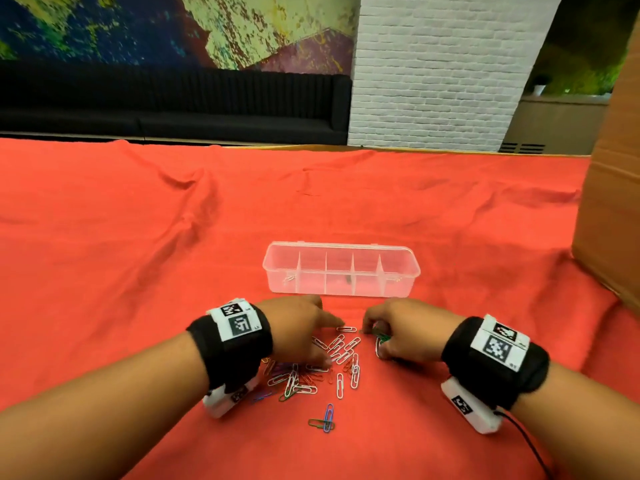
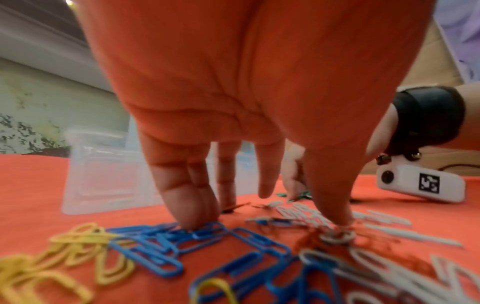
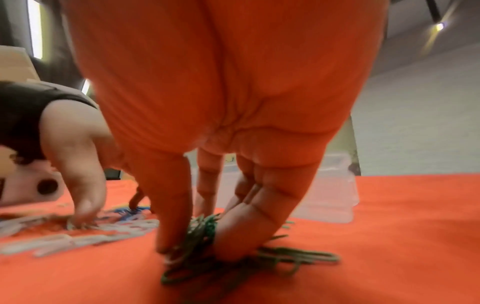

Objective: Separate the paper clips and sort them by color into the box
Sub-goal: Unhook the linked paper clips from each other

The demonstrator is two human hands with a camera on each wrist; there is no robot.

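A clear box (image 1: 341, 268) with several compartments stands on the red cloth (image 1: 138, 254), just beyond my hands. A mixed pile of paper clips (image 1: 311, 370) lies in front of it. My left hand (image 1: 332, 342) rests on the pile with straight fingers; its fingertips (image 2: 192, 216) press on blue clips (image 2: 166, 246) and the thumb presses a white clip (image 2: 337, 236). Yellow clips (image 2: 52, 259) lie at the pile's left. My right hand (image 1: 375, 339) pinches a bunch of green clips (image 3: 293, 255) against the cloth between thumb and curled fingers (image 3: 228, 236).
A blue clip and a green clip (image 1: 325, 419) lie apart, nearer to me than the pile. A tall cardboard box (image 1: 613, 202) stands at the right edge of the table. The cloth is wrinkled toward the far left.
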